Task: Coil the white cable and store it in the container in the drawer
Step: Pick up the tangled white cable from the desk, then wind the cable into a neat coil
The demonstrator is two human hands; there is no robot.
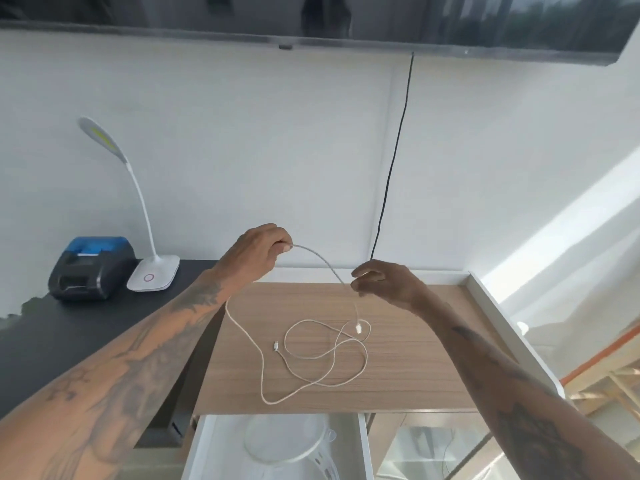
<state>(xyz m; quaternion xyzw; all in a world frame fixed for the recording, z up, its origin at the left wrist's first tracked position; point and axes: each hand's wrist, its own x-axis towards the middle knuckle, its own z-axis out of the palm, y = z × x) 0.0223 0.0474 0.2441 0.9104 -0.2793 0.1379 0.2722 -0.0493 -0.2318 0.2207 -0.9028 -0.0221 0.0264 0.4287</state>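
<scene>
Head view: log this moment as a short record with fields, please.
cable: white cable, mostly loose loops on the wooden top, not yet coiled
left hand: left hand pinches the cable, raised
right hand: right hand pinches it near one plug, which dangles
drawer: drawer open below
container: container white, inside drawer
other: lamp and printer on dark counter

Two hands (263, 251), one white cable (311, 355), one desk lamp (138, 202), one small printer (91, 268), one open drawer (277, 445), one white container (287, 441), one black cord (394, 150).
</scene>
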